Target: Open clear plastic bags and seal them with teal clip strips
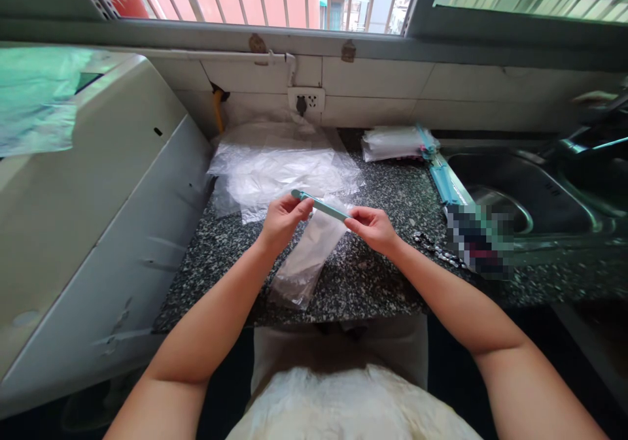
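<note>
A slim teal bag clip (pixel 324 209) with a rounded left end is held slantwise above the counter. My left hand (pixel 286 216) pinches it near that rounded end, thumb on top. At the other end, my right hand (pixel 373 229) grips the clip's tip between thumb and fingers. Just below the clip, a narrow clear plastic bag (pixel 310 253) stretches down toward the counter's front edge. Whether the bag's top is caught in the clip I cannot tell. Beyond my hands lies a spread of clear plastic bags (pixel 289 165).
On the speckled counter (pixel 387 289), a packed bundle (pixel 395 144) stands near the wall. Several teal clips (pixel 444 184) lie by the sink (pixel 524 172), beside a blurred package (pixel 478 240) and small dark pieces (pixel 439 250). A pale slanted panel (pixel 112 231) borders the left.
</note>
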### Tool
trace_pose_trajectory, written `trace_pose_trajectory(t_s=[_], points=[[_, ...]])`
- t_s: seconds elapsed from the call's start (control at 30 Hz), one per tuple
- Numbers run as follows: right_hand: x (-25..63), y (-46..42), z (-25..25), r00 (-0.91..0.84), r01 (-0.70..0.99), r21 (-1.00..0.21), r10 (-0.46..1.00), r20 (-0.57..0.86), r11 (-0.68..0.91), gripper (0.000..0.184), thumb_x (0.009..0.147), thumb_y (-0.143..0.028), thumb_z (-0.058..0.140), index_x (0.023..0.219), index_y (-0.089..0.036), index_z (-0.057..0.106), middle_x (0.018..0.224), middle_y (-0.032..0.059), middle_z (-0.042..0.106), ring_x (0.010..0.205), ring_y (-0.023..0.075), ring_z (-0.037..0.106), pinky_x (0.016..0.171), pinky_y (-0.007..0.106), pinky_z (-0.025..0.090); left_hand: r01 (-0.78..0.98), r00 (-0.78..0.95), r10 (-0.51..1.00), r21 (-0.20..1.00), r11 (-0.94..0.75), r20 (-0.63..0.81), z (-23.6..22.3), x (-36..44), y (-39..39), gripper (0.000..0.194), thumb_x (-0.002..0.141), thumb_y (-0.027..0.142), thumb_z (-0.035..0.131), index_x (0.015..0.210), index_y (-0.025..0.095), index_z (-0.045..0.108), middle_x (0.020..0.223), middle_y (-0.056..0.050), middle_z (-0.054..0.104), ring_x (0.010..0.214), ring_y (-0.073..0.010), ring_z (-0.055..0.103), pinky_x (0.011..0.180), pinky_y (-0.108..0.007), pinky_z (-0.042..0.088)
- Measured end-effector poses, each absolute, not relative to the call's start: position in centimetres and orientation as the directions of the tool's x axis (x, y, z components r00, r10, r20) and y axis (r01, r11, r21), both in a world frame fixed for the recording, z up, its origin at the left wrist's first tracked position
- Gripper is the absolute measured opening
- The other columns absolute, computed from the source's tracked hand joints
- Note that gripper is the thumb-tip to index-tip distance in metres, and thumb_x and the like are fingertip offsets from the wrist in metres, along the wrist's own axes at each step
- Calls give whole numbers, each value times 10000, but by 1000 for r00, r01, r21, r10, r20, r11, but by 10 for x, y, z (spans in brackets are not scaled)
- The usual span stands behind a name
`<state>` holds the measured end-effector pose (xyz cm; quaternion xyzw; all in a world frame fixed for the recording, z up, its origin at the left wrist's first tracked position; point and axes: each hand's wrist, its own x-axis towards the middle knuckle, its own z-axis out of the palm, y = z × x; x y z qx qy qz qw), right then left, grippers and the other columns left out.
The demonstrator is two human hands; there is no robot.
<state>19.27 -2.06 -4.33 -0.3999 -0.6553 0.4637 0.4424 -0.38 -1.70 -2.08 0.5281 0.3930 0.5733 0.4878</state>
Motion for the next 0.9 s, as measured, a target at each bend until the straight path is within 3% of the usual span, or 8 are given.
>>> trace_pose_trajectory(t_s=[0.3, 0.53, 0.73, 0.9], points=[[194, -19, -45, -286, 149, -949, 931, 226, 276, 355, 686, -520, 658, 638, -180, 568, 575, -32, 497, 544, 89, 409, 520, 243, 339, -211, -32, 972, 949, -235, 234, -24, -4, -14, 335, 596, 479, 756, 574, 180, 607, 480, 34, 492, 462, -78, 409, 470, -237, 338], [195, -21, -42, -321, 233, -913, 912, 254, 336, 327, 728, -488, 635, 650, -177, 570, 595, -24, 519, 561, 90, 434, 546, 245, 372, -212, 3, 968, 946, -243, 250, -25, -8, -13, 290, 640, 432, 743, 584, 177, 617, 491, 30, 487, 484, -79, 408, 482, -234, 328], [198, -21, -39, -296, 212, -918, 917, 267, 336, 401, 702, -549, 655, 838, -173, 620, 749, 19, 624, 669, 117, 550, 632, 268, 452, -142, 67, 971, 965, -221, 232, -21, -5, -17, 334, 626, 460, 736, 534, 172, 593, 490, 25, 466, 495, -86, 397, 479, -235, 332], [196, -24, -37, -350, 244, -908, 904, 244, 340, 354, 718, -521, 652, 774, -175, 605, 713, 4, 608, 633, 106, 519, 611, 264, 440, -133, 136, 969, 973, -190, 208, -19, -2, -20, 294, 629, 441, 732, 577, 169, 632, 524, 23, 497, 505, -82, 406, 477, -223, 340]])
